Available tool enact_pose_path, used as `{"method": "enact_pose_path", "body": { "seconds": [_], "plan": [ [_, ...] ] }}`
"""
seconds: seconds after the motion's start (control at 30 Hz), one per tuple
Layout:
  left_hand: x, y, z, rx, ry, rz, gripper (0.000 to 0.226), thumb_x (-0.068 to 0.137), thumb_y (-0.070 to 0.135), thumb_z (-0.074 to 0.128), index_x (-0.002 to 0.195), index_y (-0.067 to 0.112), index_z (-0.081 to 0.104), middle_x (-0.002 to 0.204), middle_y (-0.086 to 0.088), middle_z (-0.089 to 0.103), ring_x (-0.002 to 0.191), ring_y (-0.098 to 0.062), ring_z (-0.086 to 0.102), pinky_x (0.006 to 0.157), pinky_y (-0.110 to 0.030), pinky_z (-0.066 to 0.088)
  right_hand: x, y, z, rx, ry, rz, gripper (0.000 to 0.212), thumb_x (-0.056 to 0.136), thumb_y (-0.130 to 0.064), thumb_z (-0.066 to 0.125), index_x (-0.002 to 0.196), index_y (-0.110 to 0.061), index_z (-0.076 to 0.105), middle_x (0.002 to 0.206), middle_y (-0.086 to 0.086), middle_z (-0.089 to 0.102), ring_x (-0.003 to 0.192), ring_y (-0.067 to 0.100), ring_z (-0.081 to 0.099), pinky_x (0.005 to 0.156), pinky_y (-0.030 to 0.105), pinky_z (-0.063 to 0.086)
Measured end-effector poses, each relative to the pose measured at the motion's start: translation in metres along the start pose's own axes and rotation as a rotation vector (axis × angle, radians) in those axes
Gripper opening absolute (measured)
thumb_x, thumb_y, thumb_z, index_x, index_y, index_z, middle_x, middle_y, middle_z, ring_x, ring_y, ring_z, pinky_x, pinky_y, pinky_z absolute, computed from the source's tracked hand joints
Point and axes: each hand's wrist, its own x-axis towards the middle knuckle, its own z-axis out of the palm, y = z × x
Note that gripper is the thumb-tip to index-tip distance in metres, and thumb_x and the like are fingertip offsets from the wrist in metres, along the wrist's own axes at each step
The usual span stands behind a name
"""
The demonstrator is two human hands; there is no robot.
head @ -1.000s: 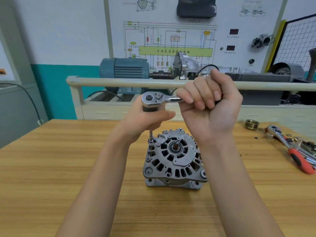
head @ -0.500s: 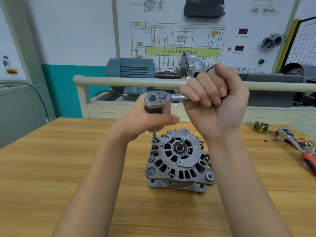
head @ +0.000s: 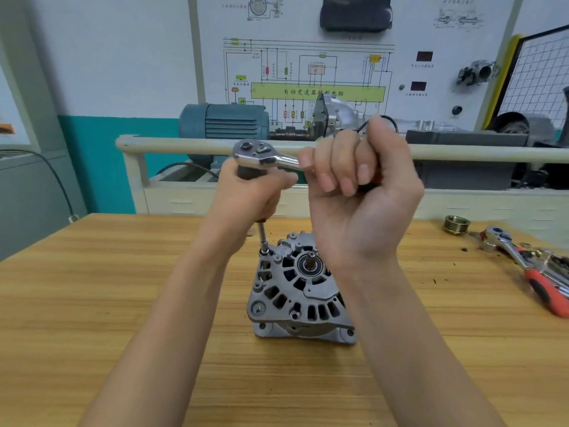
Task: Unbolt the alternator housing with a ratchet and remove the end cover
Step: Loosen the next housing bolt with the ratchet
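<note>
The alternator (head: pixel 300 291) stands at the centre of the frame on the wooden table (head: pixel 92 303), its slotted end cover (head: pixel 295 282) facing up toward us with the shaft stub in the middle. At the cover's upper left edge, a thin extension bar (head: pixel 262 237) drops onto a bolt; we cannot tell how far the bolt is out.

Above it we hold the ratchet (head: pixel 264 157) level. Our left hand (head: pixel 249 195) is wrapped around the dark socket piece under the ratchet head, gripping it, with the bar emerging below the palm. Our right hand (head: pixel 357 192) is closed in a fist around the ratchet's handle, just right of the head, and covers part of the alternator's right side.

Further out, at the right edge of the table, lies a second ratchet (head: pixel 529 266) with a red and black handle, next to a small ribbed pulley (head: pixel 457 224); dark specks of debris lie around them.

Beyond the table's far edge runs a cream rail (head: pixel 172 146) of a training bench carrying a blue-grey electric motor (head: pixel 223 121) coupled to a silver housing. Behind it a white panel (head: pixel 308 72) shows a wiring diagram. The wall at the left is white above and teal below, and a wire grid (head: pixel 542 78) stands at the upper right.
</note>
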Motion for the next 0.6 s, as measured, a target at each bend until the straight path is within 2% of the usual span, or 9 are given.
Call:
{"method": "enact_pose_path", "body": {
  "seconds": [0.1, 0.17, 0.27, 0.37, 0.47, 0.53, 0.6],
  "plan": [
    [-0.001, 0.001, -0.021, 0.096, -0.366, 0.040, 0.032, 0.070, 0.023, 0.069, 0.044, 0.024, 0.049, 0.040, 0.004, 0.040, 0.037, -0.016, 0.032, 0.047, -0.022, 0.031, 0.012, -0.012, -0.008, 0.069, -0.095, 0.216, 0.050, 0.091, -0.014, 0.039, 0.041, -0.015, 0.037, 0.039, -0.003, 0.030, 0.042, 0.013, 0.031, 0.055, 0.027, 0.042],
    [-0.003, 0.002, -0.022, 0.130, -0.435, 0.027, 0.034, 0.070, 0.027, 0.068, 0.043, 0.026, 0.049, 0.039, 0.004, 0.039, 0.036, -0.016, 0.033, 0.047, -0.023, 0.032, 0.019, -0.018, -0.011, 0.125, -0.120, 0.316, 0.049, 0.089, -0.016, 0.040, 0.040, -0.014, 0.037, 0.038, -0.002, 0.028, 0.041, 0.013, 0.030, 0.054, 0.027, 0.042],
    [-0.003, 0.003, -0.011, 0.046, -0.325, 0.006, 0.038, 0.071, 0.024, 0.069, 0.042, 0.024, 0.045, 0.038, 0.010, 0.032, 0.034, -0.013, 0.024, 0.042, -0.021, 0.024, 0.021, -0.018, -0.013, 0.172, -0.028, 0.317, 0.050, 0.090, -0.016, 0.040, 0.039, -0.014, 0.036, 0.037, -0.002, 0.027, 0.040, 0.012, 0.028, 0.052, 0.026, 0.041],
    [-0.001, 0.003, 0.005, 0.011, -0.023, -0.009, 0.035, 0.077, 0.013, 0.065, 0.049, 0.023, 0.044, 0.040, 0.008, 0.030, 0.037, -0.012, 0.022, 0.042, -0.020, 0.020, 0.013, -0.011, -0.011, 0.149, 0.084, 0.137, 0.054, 0.094, -0.013, 0.037, 0.040, -0.017, 0.034, 0.038, -0.003, 0.026, 0.040, 0.012, 0.027, 0.050, 0.026, 0.039],
    [0.001, 0.002, 0.016, 0.025, 0.222, -0.023, 0.033, 0.079, 0.008, 0.063, 0.055, 0.019, 0.042, 0.045, 0.004, 0.030, 0.041, -0.011, 0.023, 0.045, -0.023, 0.021, -0.001, 0.002, -0.002, 0.044, 0.070, -0.056, 0.053, 0.093, -0.011, 0.036, 0.041, -0.017, 0.036, 0.040, -0.003, 0.029, 0.042, 0.014, 0.029, 0.053, 0.028, 0.040],
    [0.000, 0.002, 0.015, 0.021, 0.211, 0.000, 0.026, 0.072, 0.014, 0.061, 0.056, 0.017, 0.040, 0.043, 0.006, 0.030, 0.040, -0.010, 0.023, 0.042, -0.020, 0.022, -0.005, 0.006, 0.002, 0.009, 0.039, -0.084, 0.050, 0.091, -0.012, 0.036, 0.041, -0.017, 0.037, 0.040, -0.003, 0.030, 0.043, 0.015, 0.029, 0.055, 0.028, 0.041],
    [-0.001, 0.002, 0.006, 0.030, 0.070, 0.031, 0.027, 0.070, 0.014, 0.063, 0.054, 0.015, 0.042, 0.040, 0.007, 0.032, 0.036, -0.011, 0.024, 0.041, -0.019, 0.023, 0.000, 0.001, 0.000, 0.015, -0.008, -0.027, 0.051, 0.091, -0.011, 0.036, 0.041, -0.017, 0.037, 0.040, -0.003, 0.031, 0.043, 0.014, 0.030, 0.054, 0.027, 0.042]
  ]
}}
